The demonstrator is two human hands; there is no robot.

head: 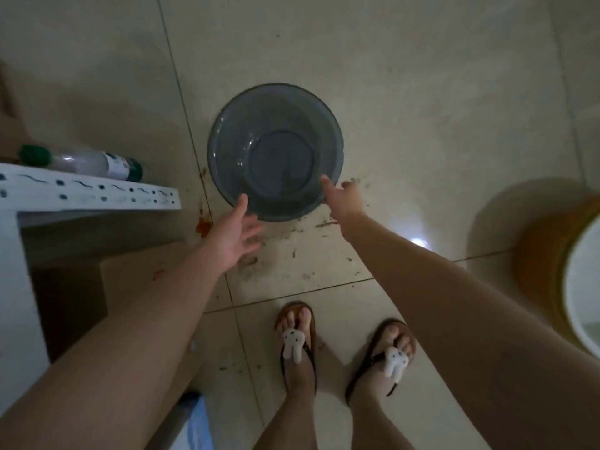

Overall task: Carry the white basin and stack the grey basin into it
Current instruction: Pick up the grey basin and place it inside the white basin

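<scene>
A pale tiled floor (422, 92) filled the frame, smeared with dark specks and an orange stain near the centre. The grey basin (275, 152) sat upright on it, just above the middle. Both hands reached toward its near rim: the left hand (234, 236) spread open at the lower-left edge, the right hand (344, 200) loosely open, fingers extended over the lower-right edge (contact was hard to judge). The white basin (581, 287) lay at the right edge.

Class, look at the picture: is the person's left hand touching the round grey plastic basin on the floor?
Cannot tell. In the head view the left hand overlaps the near rim of the grey basin, but it may be hovering above it.
</scene>
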